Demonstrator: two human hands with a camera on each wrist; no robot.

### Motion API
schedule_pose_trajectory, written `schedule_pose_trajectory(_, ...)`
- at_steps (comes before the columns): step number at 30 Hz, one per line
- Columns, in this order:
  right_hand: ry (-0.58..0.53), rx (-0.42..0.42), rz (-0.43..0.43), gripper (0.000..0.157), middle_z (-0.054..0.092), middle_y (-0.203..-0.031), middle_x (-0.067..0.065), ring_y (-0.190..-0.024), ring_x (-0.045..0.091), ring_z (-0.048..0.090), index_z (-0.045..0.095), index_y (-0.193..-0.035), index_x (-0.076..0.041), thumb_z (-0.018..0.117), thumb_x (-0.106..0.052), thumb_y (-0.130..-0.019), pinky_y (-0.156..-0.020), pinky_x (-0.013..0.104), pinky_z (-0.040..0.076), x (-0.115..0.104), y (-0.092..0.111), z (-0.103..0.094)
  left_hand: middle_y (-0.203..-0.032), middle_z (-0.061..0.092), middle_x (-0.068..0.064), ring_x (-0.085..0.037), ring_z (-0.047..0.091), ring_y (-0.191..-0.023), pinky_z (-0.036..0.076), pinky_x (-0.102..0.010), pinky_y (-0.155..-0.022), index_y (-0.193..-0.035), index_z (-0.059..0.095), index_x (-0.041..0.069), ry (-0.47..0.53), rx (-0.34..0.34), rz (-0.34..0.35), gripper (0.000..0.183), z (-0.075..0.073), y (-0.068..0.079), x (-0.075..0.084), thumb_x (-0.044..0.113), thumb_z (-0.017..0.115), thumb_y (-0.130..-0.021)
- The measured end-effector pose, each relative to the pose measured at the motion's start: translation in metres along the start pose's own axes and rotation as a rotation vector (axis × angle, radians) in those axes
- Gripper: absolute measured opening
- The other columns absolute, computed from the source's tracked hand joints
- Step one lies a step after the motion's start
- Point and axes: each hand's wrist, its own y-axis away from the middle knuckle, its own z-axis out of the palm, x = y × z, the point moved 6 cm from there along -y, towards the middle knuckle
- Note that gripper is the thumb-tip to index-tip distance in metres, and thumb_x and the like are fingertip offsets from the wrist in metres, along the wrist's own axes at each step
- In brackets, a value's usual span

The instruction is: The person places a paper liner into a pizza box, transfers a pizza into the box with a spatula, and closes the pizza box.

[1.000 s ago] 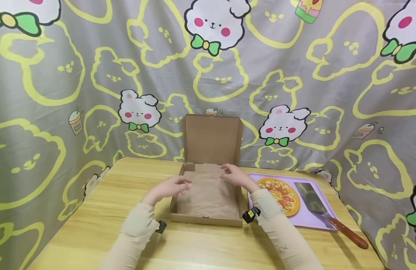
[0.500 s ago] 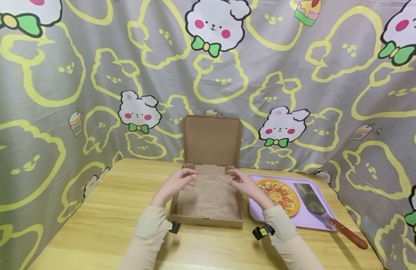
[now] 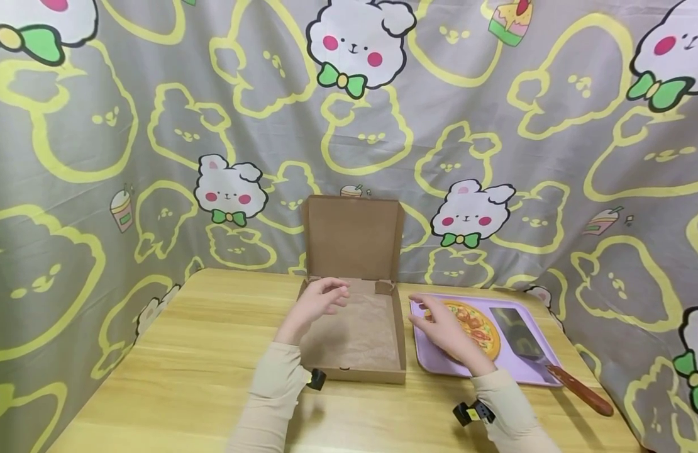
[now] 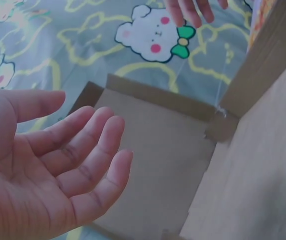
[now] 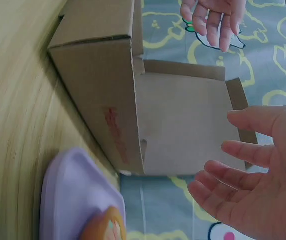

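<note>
A brown cardboard pizza box stands with its lid raised at the back and crumpled brown paper lining its base. Over the box's left side hovers my left hand, fingers loosely bent and holding nothing. My right hand is above the left part of a purple tray, likewise holding nothing, its thumb and fingers spread. It partly hides a pizza with red and green toppings on that tray. In the left wrist view the palm of my left hand faces the raised lid.
A spatula with a broad metal blade lies across the tray's right side, its brown wooden handle jutting past the front edge. All of this rests on a wooden table. A patterned grey curtain hangs close behind and at both sides.
My right hand has moved from over the box to the right, above the tray. My left hand has shifted right and slightly up, over the box. The box, pizza and spatula have stayed put.
</note>
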Motion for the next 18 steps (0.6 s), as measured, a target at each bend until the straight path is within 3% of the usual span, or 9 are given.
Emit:
schedule_pose_trajectory(9, 0.102, 0.090, -0.026, 0.043, 0.059, -0.129, 0.026, -0.118, 0.044, 0.055, 0.055, -0.131, 0.002, 0.066, -0.013, -0.091, -0.099, 0.059, 0.044, 0.011, 0.037, -0.040, -0.117, 0.067, -0.021, -0.036, 0.067, -0.105, 0.056, -0.045, -0.088, -0.127, 0.059, 0.002, 0.055, -0.028, 0.027, 0.035, 0.025, -0.007, 0.006, 0.022, 0.056, -0.099)
schedule_pose_trajectory(18, 0.173, 0.132, 0.073, 0.048, 0.052, -0.133, 0.030, -0.121, 0.051, 0.047, 0.052, -0.134, 0.001, 0.066, -0.018, -0.092, -0.096, 0.069, 0.038, 0.037, 0.071, -0.076, -0.118, 0.065, -0.023, -0.037, 0.065, -0.107, 0.056, -0.044, -0.088, -0.126, 0.059, 0.002, 0.090, -0.071, 0.025, 0.035, 0.058, -0.020, 0.002, 0.025, 0.055, -0.099)
